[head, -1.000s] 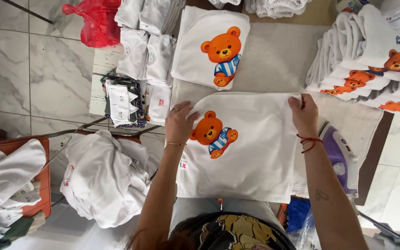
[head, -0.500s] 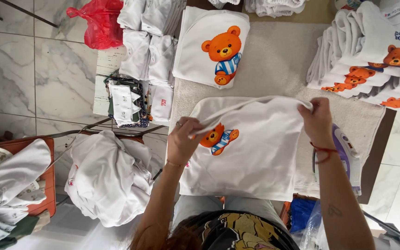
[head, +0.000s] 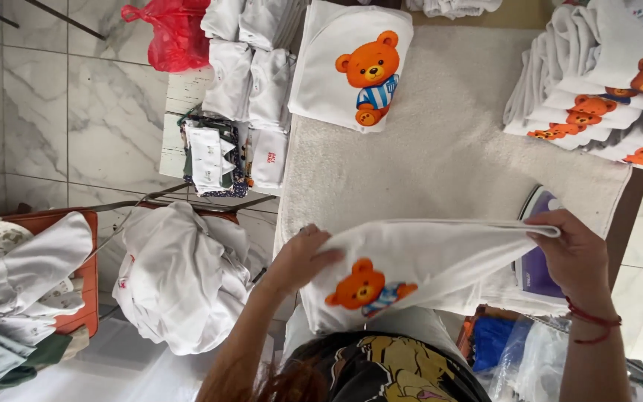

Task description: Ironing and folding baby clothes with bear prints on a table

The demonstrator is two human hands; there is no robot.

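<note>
since a moment ago both hands have lifted the top edge of the white bear-print shirt [head: 418, 272] off the padded surface [head: 440, 164] and drawn it toward me, so the cloth now hangs in a fold between them instead of lying flat. my left hand [head: 303, 257] is closed on the left end of that edge, thumb over the cloth; my right hand [head: 571, 249] pinches the right end, fingers curled tight. the shirt sits between my hands, its lower part draped against my body, the bear facing up.

to fold well i judge i should keep the edge taut and level, both hands at the same height, and lay it down square so the print stays centred.

just under my right hand lies the purple iron [head: 533, 257], close enough to snag the cloth. beyond my hands rests a folded bear shirt [head: 355, 67]; past my right hand, a stack of folded shirts [head: 597, 89]; off my left hand, a heap of white garments [head: 184, 275].
</note>
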